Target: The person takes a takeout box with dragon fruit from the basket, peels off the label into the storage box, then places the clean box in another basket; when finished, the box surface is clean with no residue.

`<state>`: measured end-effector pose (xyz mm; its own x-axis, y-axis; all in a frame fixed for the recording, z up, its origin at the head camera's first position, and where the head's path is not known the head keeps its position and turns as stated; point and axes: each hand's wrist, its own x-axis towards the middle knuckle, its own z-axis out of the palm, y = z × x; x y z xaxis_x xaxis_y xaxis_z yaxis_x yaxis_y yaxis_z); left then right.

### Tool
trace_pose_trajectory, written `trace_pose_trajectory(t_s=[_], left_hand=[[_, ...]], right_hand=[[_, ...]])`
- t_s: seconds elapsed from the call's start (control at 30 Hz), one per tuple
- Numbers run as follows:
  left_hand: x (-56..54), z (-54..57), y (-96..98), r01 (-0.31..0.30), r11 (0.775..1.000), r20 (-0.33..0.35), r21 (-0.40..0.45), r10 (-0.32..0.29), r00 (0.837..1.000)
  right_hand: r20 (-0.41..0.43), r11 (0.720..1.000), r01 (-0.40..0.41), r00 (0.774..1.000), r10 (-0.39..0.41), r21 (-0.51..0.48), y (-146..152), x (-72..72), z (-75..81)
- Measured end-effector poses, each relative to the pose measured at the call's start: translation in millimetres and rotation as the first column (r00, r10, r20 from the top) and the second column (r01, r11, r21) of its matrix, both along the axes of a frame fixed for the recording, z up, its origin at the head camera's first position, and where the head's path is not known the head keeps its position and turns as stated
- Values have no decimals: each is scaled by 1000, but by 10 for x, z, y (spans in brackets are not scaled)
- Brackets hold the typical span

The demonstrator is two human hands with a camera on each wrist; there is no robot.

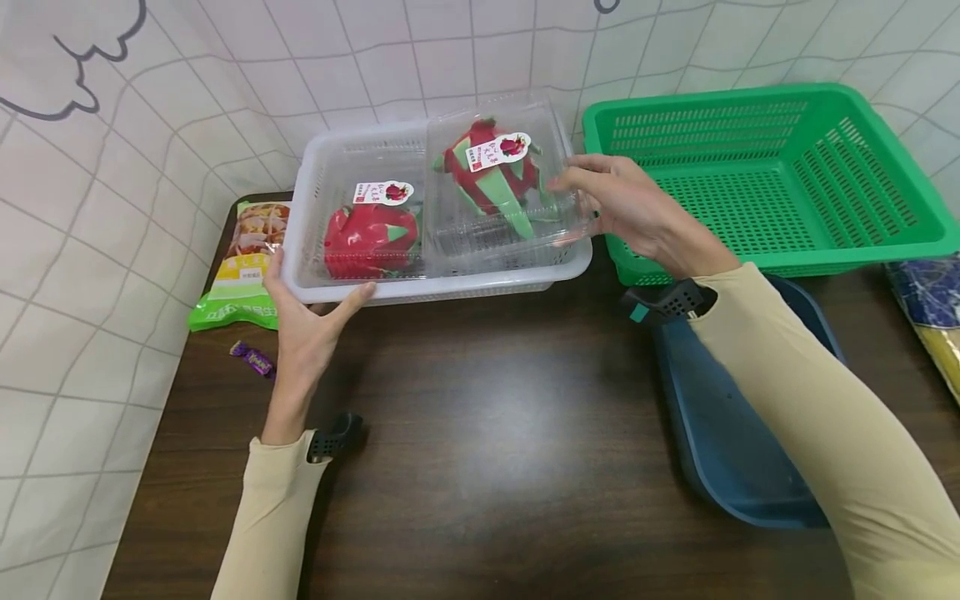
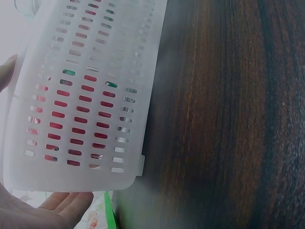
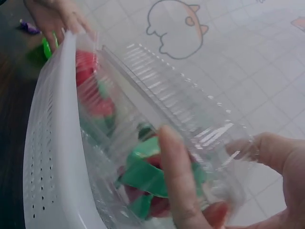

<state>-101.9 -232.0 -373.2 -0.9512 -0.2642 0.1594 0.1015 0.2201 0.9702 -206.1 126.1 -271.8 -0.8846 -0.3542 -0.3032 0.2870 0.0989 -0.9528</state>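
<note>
My right hand [image 1: 626, 200] grips the right side of a clear plastic box [image 1: 457, 233] with a red and green dragon fruit [image 1: 480, 183] and a white label. This box overlaps the right half of a white basket [image 1: 480, 287], tilted at its rim. In the basket's left half lies a second clear box [image 1: 315, 179] with another dragon fruit [image 1: 367, 242]. With my left hand [image 1: 303, 333] I hold the basket's near left corner, thumb at the front rim, fingers along its end. The left wrist view shows the basket's slotted side [image 2: 81, 105].
Right of the white basket stands a green basket [image 1: 742, 262], its corner over a blue tub [image 1: 693, 425]. A yellow-green snack bag [image 1: 240, 287] and a purple-wrapped candy [image 1: 253, 360] lie at the left. Another bag [image 1: 933, 292] is at the right edge. A tiled-pattern cloth [image 1: 450, 50] stands behind.
</note>
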Motion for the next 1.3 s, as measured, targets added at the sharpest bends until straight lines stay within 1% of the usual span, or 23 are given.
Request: trace_pose_trajectory(t_s=[0.1,0.2,0.3,0.43,0.5,0.6,0.93,1.03,1.13,1.3], left_hand=[[-2,-7,5,-2,1000,7,-8,2,1000],[-2,-4,8,-4,1000,8,-16,4,1000],[-4,3,13,3,1000,0,-12,-3,1000],[-6,7,15,9,1000,-2,-11,-9,1000],[-3,7,12,7,1000,2,-14,-7,1000],[3,6,5,5,1000,3,-15,-5,1000],[10,-4,-3,-5,1000,2,-4,5,1000],[12,-4,-3,-5,1000,-2,-8,5,1000],[5,-7,1,3,1000,-5,-11,-3,1000],[1,-12,9,3,1000,-10,-4,-3,1000]], right_hand=[[-20,999,23,1000,-23,-24,-14,2,-9],[-36,999,43,998,-42,2,-25,9,-12],[-66,995,50,997,-44,91,-33,20,-4],[-100,971,36,995,-12,238,-27,38,23],[-105,958,22,994,9,285,-26,40,32],[-113,947,7,993,31,320,-32,39,41],[-108,952,-1,994,36,305,-87,38,143],[-96,965,-3,995,29,262,-114,48,153],[-67,981,-2,998,16,196,-122,60,139],[-44,995,36,999,-31,96,-141,80,103]])
